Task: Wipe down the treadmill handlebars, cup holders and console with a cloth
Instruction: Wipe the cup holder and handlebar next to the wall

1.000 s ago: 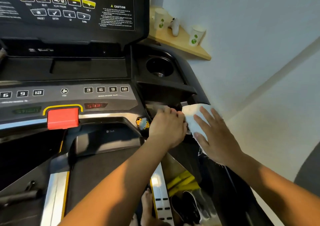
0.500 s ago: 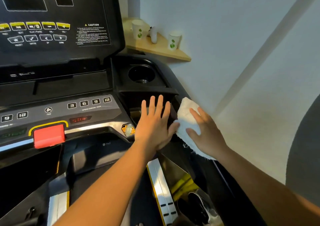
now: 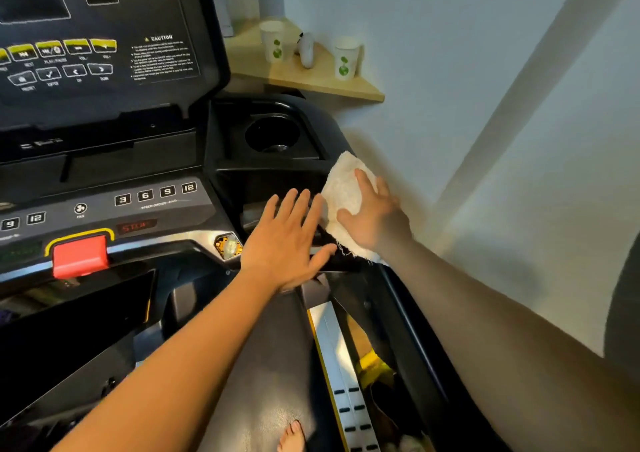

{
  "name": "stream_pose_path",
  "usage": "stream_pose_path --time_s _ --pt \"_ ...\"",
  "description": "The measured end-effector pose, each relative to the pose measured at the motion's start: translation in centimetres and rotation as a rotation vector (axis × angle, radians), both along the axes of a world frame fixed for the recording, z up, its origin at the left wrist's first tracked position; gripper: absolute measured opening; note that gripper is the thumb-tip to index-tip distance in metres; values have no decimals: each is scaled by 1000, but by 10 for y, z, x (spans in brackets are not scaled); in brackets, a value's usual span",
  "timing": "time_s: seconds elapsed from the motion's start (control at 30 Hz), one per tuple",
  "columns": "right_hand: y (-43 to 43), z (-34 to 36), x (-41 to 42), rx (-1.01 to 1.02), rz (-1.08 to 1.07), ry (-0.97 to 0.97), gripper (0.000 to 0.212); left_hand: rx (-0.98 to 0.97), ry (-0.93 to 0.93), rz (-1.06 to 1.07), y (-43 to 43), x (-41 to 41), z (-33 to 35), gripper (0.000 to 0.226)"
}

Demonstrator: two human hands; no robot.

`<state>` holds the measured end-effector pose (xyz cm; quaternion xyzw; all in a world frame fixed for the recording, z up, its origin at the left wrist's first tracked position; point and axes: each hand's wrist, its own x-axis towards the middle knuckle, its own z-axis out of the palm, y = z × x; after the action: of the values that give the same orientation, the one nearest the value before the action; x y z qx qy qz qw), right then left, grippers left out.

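Observation:
A black treadmill console (image 3: pixel 104 80) fills the upper left, with a round cup holder (image 3: pixel 272 134) to its right. A white cloth (image 3: pixel 343 191) lies on the right handlebar (image 3: pixel 398 306), just below the cup holder tray. My right hand (image 3: pixel 375 216) presses flat on the cloth, fingers spread over it. My left hand (image 3: pixel 289 240) hovers beside it with fingers straight and spread, over the inner end of the handlebar, holding nothing.
A red safety key block (image 3: pixel 79 255) sits on the lower console panel. A wooden corner shelf (image 3: pixel 311 77) behind the treadmill carries two paper cups and a small white object. The wall runs close along the right side. My bare foot (image 3: pixel 292 437) stands on the belt.
My left hand uncurled from the handlebar area and now is flat and spread. My right hand slid the cloth up the handlebar toward the cup holder. The view shifted right.

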<state>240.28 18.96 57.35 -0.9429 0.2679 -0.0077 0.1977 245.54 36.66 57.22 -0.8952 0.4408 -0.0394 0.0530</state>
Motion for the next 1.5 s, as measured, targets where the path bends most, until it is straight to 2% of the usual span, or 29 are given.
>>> stream_pose_path --time_s 0.17,0.33,0.43,0.5,0.57,0.63,0.77,0.83,0.9,1.03,1.13,1.2,1.33,1.5 --pt "10 -7 -55 -116 121 -58 79 -14 49 -24 2 -47 -21 82" --pt "22 -10 -128 -98 141 -11 82 106 -44 -33 -2 -54 -32 84" --pt "19 -9 -121 -112 136 -7 83 182 -114 -21 -4 -42 -27 89" --pt "19 -8 -102 -121 119 -29 84 215 -150 19 -5 -27 -18 101" --pt "15 -8 -71 -120 78 -8 84 217 -136 43 -6 -11 -9 113" --pt "11 -5 -38 -138 79 18 84 218 -73 17 -7 -3 -6 115" --pt "18 -2 2 -298 189 27 91 210 -32 36 -9 -6 -5 111" --pt "23 -2 4 -401 270 48 93 223 -45 44 -8 -8 -3 109" --pt "22 -3 -2 -423 320 71 94 204 -39 49 -7 -8 -1 105" --pt "20 -9 -30 -399 279 163 93 130 -25 1 -7 -9 -1 71" --pt "24 -9 -35 -409 234 122 91 139 7 11 -9 -10 0 63" --pt "21 -7 -26 -375 195 82 90 147 5 1 -9 -9 0 64" --pt "6 -7 0 -185 77 8 83 154 -1 -11 -8 -8 -1 68" --pt "-26 -1 17 166 27 -7 84 122 -41 -58 -5 -8 -2 68"
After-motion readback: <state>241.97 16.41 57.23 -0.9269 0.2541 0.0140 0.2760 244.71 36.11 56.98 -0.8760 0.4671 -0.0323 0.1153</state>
